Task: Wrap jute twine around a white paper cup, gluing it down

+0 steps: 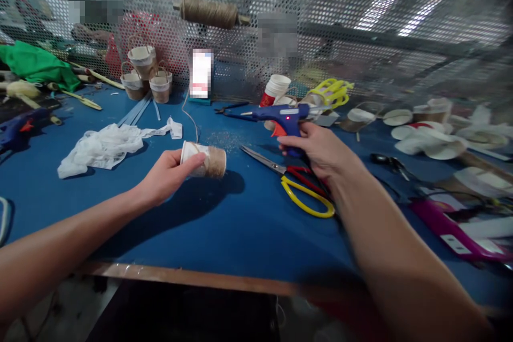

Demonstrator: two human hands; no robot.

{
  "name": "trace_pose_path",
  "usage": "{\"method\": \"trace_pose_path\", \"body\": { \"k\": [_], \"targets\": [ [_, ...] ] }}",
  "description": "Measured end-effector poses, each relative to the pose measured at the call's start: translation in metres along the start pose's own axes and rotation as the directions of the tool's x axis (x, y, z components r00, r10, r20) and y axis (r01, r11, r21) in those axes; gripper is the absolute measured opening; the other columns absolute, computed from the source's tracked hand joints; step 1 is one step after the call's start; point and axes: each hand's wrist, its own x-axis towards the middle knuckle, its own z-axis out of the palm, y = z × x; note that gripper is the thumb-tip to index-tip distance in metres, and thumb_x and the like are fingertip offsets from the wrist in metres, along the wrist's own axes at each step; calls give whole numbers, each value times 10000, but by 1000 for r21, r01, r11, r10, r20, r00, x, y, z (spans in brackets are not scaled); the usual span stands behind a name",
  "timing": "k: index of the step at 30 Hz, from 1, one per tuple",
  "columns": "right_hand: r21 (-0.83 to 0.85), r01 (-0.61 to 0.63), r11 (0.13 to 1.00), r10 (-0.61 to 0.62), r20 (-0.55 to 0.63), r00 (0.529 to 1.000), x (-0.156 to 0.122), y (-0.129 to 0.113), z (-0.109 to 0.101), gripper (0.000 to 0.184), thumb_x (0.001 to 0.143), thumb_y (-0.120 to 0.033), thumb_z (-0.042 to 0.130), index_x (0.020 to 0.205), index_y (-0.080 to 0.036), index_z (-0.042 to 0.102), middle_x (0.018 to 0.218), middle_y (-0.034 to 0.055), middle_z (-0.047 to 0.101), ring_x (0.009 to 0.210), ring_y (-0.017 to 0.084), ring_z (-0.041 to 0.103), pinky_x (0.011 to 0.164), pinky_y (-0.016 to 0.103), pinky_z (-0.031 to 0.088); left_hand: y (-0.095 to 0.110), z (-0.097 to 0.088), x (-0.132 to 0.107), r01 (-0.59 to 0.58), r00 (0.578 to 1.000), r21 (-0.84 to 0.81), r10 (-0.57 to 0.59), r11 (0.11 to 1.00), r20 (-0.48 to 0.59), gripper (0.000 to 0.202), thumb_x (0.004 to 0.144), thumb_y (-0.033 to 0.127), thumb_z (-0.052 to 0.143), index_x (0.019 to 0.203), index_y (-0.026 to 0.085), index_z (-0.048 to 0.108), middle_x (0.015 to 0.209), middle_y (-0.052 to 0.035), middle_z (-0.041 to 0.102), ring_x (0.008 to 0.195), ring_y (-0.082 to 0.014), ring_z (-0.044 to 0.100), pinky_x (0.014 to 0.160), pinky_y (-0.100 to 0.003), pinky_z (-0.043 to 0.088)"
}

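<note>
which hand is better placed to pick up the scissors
Right, probably. The right hand is just beside the scissors, though its grip is full with the glue gun. The left hand is farther off and holds the twine-wrapped cup.

I see a deep blue table top (224,224) with a bare brown wooden front edge. The paper cup (202,160) in my left hand (166,176) is white at its rim and tan-brown where jute twine wraps it. My right hand (320,149) grips a blue glue gun (282,116) with an orange-red trigger and a small red light. The scissors (294,184) have yellow and red handles with grey blades. A crumpled white cloth (106,147) lies left, green fabric (38,67) beyond it, and a magenta tool (452,230) at right. The mesh screen (360,21) is grey, dotted with holes.
</note>
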Motion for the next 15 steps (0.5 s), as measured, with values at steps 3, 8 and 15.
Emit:
{"method": "trace_pose_path", "body": {
  "k": [3, 8, 15],
  "targets": [
    [357, -1, 934, -35, 92, 995, -29, -16, 2, 177, 652, -308, 636, 703, -170, 538, 542, -33, 513, 466, 75, 480, 448, 196, 416, 2, -1, -1, -13, 1000, 42, 13, 999, 14, 305, 775, 402, 513, 827, 134, 650, 788, -38, 665, 743, -150, 577, 725, -272, 434],
    [231, 177, 957, -224, 192, 956, -65, -24, 17, 188, 736, -339, 571, 798, -165, 607, 586, -16, 568, 449, 76, 496, 423, 196, 401, 9, 0, -3, -14, 997, 85, 7, 996, 82, 286, 729, 329, 585, 940, 140, 628, 962, -61, 671, 866, -183, 593, 813, -307, 434],
    [-68, 358, 931, -350, 103, 931, -81, -23, 30, 126, 742, -335, 560, 714, -217, 596, 493, -30, 559, 462, 144, 548, 489, 278, 475, 2, -3, 3, -61, 993, 132, 47, 989, 105, 319, 688, 248, 620, 975, 110, 608, 1027, -98, 655, 929, -212, 598, 877, -359, 423]
  ]
}}
